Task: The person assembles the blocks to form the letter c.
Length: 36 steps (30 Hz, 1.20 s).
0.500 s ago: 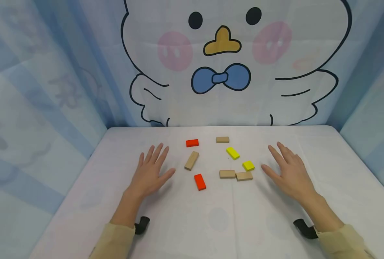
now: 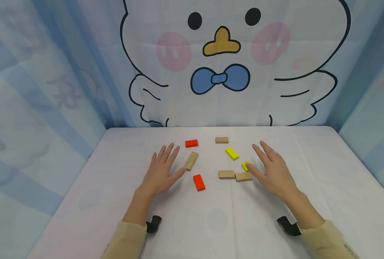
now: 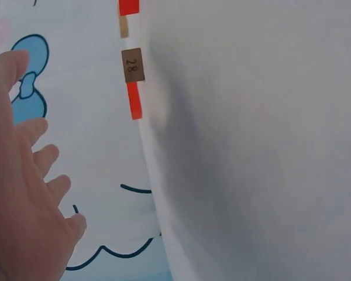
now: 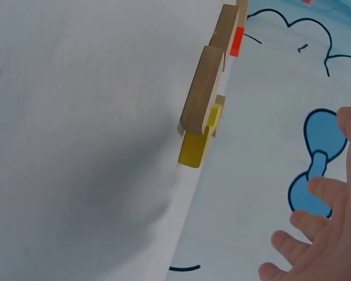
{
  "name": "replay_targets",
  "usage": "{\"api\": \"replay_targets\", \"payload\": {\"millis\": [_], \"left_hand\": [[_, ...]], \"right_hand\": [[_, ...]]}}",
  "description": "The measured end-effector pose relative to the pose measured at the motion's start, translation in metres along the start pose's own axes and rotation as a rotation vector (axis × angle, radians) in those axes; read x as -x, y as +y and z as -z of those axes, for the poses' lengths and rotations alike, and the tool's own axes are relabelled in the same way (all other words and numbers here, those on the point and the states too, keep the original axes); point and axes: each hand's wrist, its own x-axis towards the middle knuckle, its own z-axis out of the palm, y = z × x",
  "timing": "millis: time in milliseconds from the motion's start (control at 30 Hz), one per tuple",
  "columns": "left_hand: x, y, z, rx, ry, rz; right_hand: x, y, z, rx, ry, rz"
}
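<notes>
Both hands hover over a white table with fingers spread, holding nothing. My left hand [image 2: 161, 172] is beside a slanted plain wooden block [image 2: 191, 161], its thumb tip near that block's lower end. Close by lie two red blocks [image 2: 199, 182], one nearer me and one farther back. My right hand [image 2: 274, 172] has its thumb in front of a yellow block [image 2: 245, 166], partly hiding it in the head view. A second yellow block [image 2: 232, 153] lies farther back. Two wooden blocks [image 2: 226, 175] lie nearly end to end, and another wooden block [image 2: 222, 140] sits at the back.
The table [image 2: 218, 230] has a white cloth and ends at a curtain [image 2: 263, 104] with a cartoon bird print. More blue-and-white curtain [image 2: 43, 108] hangs at the sides. In the left wrist view, one wooden block [image 3: 133, 65] shows the number 28 on its end.
Both hands have moved inward toward the blocks, the left to the right and the right to the left. The right thumb now overlaps the nearer yellow block. The blocks lie as before.
</notes>
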Motion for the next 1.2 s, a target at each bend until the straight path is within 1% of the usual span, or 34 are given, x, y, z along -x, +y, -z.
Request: {"api": "replay_targets", "payload": {"millis": [133,267,433,567,767,1033,1200], "left_hand": [[-0.005,0.002,-0.005,0.033,0.008,0.001],[-0.008,0.005,-0.006,0.076,0.004,0.006],[-0.011,0.006,-0.008,0.122,0.004,0.008],[-0.014,0.004,-0.011,0.153,0.012,-0.008],[-0.018,-0.002,-0.017,0.202,0.019,-0.053],[-0.021,-0.010,-0.027,0.287,-0.036,-0.048],[-0.023,-0.013,-0.030,0.311,-0.063,-0.034]], "right_hand": [[-0.003,-0.004,-0.005,-0.038,-0.002,0.012],[-0.006,-0.009,-0.009,-0.063,-0.009,0.014],[-0.010,-0.016,-0.015,-0.091,-0.042,0.000],[-0.013,-0.021,-0.022,-0.140,-0.046,0.005],[-0.017,-0.028,-0.032,-0.219,-0.059,0.002],[-0.021,-0.033,-0.045,-0.284,-0.082,0.001],[-0.023,-0.035,-0.051,-0.318,-0.097,0.000]]}}
